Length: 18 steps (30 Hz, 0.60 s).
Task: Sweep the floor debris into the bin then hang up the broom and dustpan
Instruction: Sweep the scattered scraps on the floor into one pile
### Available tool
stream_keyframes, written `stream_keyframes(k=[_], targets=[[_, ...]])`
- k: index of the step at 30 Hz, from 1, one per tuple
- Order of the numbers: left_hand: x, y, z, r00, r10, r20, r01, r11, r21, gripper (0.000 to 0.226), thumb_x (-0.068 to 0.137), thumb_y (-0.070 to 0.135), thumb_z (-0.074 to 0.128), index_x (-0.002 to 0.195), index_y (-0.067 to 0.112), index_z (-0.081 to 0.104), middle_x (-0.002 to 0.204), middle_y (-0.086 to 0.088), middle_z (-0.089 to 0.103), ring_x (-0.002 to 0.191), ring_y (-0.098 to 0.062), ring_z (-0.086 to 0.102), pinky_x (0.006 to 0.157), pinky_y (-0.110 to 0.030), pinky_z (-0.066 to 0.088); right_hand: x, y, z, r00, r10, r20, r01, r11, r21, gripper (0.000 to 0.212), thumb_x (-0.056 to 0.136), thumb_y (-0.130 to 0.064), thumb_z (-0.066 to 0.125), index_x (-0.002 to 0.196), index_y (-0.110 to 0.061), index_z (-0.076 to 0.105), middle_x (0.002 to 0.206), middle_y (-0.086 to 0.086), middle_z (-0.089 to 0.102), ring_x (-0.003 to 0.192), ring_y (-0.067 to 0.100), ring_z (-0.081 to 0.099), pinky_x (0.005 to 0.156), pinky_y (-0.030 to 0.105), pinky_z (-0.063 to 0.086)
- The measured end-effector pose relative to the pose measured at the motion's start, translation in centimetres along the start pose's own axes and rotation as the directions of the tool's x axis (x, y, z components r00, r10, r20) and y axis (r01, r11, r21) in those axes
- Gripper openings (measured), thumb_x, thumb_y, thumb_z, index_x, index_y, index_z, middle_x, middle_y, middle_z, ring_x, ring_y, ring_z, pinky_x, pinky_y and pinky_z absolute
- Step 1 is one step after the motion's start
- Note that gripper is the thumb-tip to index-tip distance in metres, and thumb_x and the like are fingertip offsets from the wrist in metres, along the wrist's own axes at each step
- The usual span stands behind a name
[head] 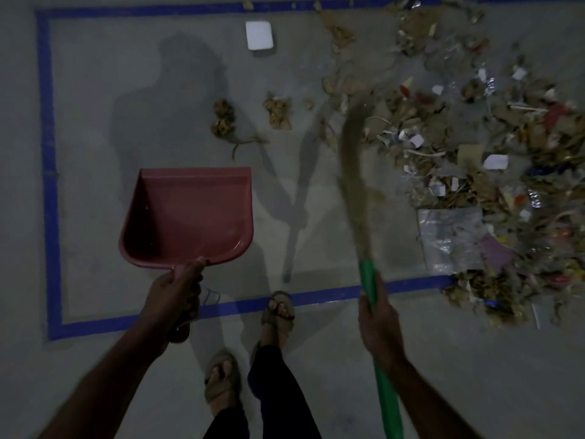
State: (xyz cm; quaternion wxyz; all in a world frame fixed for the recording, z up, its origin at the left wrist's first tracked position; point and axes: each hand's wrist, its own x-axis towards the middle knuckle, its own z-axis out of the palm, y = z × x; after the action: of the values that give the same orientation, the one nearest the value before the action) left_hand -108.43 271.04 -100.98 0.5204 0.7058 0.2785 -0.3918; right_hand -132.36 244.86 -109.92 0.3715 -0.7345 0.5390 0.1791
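My left hand (177,289) grips the red dustpan (186,217) by its handle, pan held off the floor and empty. My right hand (378,315) is curled round the green broom (367,280) handle, bristles blurred at the near edge of the debris (474,137). I'd judge it best to set the pan's lip flat on the floor beside the heap and draw short strokes into it. The floor (110,90) is grey concrete, dimly lit, with a blue tape (47,153) rectangle; no bin shows.
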Motion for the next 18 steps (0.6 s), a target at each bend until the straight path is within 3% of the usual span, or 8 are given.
stream_keyframes(k=[3,5,7,11,13,15,18], targets=[[0.2,1.2,-0.2,1.000,0.004,0.022,-0.005,0.999,0.034,0.031,0.096,0.036,0.063,0.078,0.013,0.051,0.051,0.004,0.028,0.036,-0.007,0.022,0.036,-0.014,0.020,-1.0,-0.5,2.8,0.985,-0.014,0.172,0.035,0.992,-0.124,0.061,0.102,-0.048,0.041,0.155,-0.041,0.013,0.102,0.012,0.069,0.083,0.031,0.067,0.069,0.040,0.055],[0.9,1.3,-0.7,0.999,0.013,0.034,-0.015,0.998,0.053,0.033,0.095,0.036,0.063,0.075,0.015,0.050,0.049,0.006,0.029,0.036,-0.007,0.023,0.035,-0.014,0.021,0.1,0.3,3.3,0.972,0.062,0.227,-0.024,0.986,-0.167,0.061,0.103,-0.045,0.042,0.157,-0.036,0.015,0.114,0.016,0.067,0.095,0.036,0.066,0.078,0.039,0.053],[1.4,1.3,-1.3,0.999,0.033,0.022,-0.034,0.998,0.047,0.033,0.095,0.035,0.063,0.073,0.014,0.051,0.048,0.005,0.031,0.035,-0.006,0.025,0.034,-0.014,0.023,1.7,1.4,2.5,0.967,0.183,0.178,-0.155,0.974,-0.163,0.059,0.103,-0.041,0.043,0.156,-0.033,0.018,0.118,0.021,0.066,0.101,0.039,0.065,0.083,0.038,0.050],[2.5,0.9,-2.5,0.998,0.064,0.005,-0.064,0.995,0.076,0.034,0.096,0.032,0.063,0.076,0.006,0.055,0.047,0.000,0.039,0.033,-0.007,0.034,0.035,-0.013,0.028,3.8,3.6,-1.4,0.931,0.358,-0.077,-0.365,0.924,-0.111,0.058,0.102,-0.040,0.044,0.154,-0.033,0.018,0.120,0.027,0.064,0.099,0.044,0.064,0.089,0.048,0.053],[2.7,0.6,-3.0,0.999,0.035,0.006,-0.035,0.999,0.024,0.042,0.092,0.039,0.068,0.083,-0.001,0.061,0.054,-0.009,0.049,0.045,-0.015,0.049,0.047,-0.016,0.038,3.1,3.9,-3.3,0.920,0.351,-0.176,-0.369,0.926,-0.082,0.057,0.102,-0.041,0.044,0.153,-0.035,0.020,0.121,0.025,0.063,0.099,0.044,0.064,0.086,0.048,0.051],[3.0,0.5,-3.8,0.999,-0.011,0.035,0.012,0.999,-0.035,0.051,0.084,0.050,0.073,0.091,0.000,0.063,0.072,-0.017,0.051,0.060,-0.022,0.048,0.060,-0.025,0.038,1.3,3.1,-4.0,0.925,0.309,-0.222,-0.333,0.940,-0.077,0.056,0.101,-0.045,0.044,0.151,-0.040,0.020,0.121,0.023,0.063,0.095,0.044,0.064,0.087,0.051,0.052],[3.2,0.6,-4.7,0.998,-0.036,0.052,0.039,0.997,-0.069,0.030,0.095,0.036,0.063,0.099,0.009,0.052,0.076,-0.015,0.039,0.044,-0.010,0.033,0.045,-0.018,0.027,-2.6,0.1,-1.7,0.961,0.225,-0.160,-0.239,0.968,-0.078,0.057,0.101,-0.043,0.047,0.152,-0.041,0.022,0.112,0.020,0.066,0.074,0.033,0.062,0.079,0.044,0.052]])
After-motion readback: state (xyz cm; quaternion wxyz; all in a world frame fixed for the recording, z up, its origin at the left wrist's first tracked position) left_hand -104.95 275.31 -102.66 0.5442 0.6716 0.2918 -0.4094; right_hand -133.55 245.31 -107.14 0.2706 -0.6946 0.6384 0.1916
